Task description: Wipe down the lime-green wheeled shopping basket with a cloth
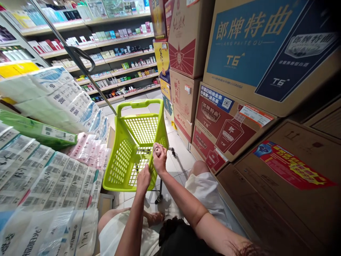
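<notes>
A lime-green shopping basket [112, 163] on wheels stands tilted in front of me, with lattice walls and its long metal pull handle [99, 90] leaning away to the upper left. My right hand [160, 158] is over the basket's right rim, its fingers curled closed; whatever they hold is too small to name. Close beside it, lower and to the left, my left hand [144, 177] is closed too, near the basket's front edge. Its fingertips are partly hidden, and I cannot tell what is in them. No goods show inside the basket.
Plastic-wrapped paper packs [61, 177] are piled along the left. Printed cartons [239, 53] stack high on the right, leaving a narrow tiled aisle [176, 149]. Shelves [106, 53] of small boxed goods line the back. My knees and a sandalled foot [156, 217] are near the basket.
</notes>
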Motion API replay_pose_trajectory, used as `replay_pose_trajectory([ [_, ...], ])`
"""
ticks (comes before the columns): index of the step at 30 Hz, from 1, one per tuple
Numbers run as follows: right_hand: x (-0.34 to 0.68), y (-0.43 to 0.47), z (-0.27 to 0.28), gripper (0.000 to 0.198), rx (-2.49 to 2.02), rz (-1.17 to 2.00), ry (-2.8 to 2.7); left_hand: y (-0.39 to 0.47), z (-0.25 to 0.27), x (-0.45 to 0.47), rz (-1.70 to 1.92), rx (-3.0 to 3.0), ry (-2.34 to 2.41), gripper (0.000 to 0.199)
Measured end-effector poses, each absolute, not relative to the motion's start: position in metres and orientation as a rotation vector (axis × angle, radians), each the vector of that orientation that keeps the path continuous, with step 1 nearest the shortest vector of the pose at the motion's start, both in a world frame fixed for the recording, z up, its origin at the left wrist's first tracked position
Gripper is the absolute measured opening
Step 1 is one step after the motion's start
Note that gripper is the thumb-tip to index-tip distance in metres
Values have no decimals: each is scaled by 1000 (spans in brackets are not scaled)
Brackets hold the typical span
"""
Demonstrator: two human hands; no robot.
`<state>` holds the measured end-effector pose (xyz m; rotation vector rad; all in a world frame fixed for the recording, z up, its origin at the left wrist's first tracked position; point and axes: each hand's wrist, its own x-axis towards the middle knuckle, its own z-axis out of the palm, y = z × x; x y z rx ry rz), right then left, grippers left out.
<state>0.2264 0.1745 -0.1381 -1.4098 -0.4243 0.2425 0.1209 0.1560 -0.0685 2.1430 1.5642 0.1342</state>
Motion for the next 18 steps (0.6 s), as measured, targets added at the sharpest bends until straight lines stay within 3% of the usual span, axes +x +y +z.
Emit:
replay_pose_trajectory([
  [5,239,167,-145,38,-1595,420,-248,157,-55,94,-116,2414,1380,58],
  [9,233,164,-137,41,-1577,443,-295,156,-57,74,-396,2458,1512,76],
  [14,219,157,-128,54,-1413,210,-587,145,-75,78,-175,2422,1758,77],
  [18,220,148,-155,39,-1602,384,-321,139,-83,84,-3,2368,1784,72],
])
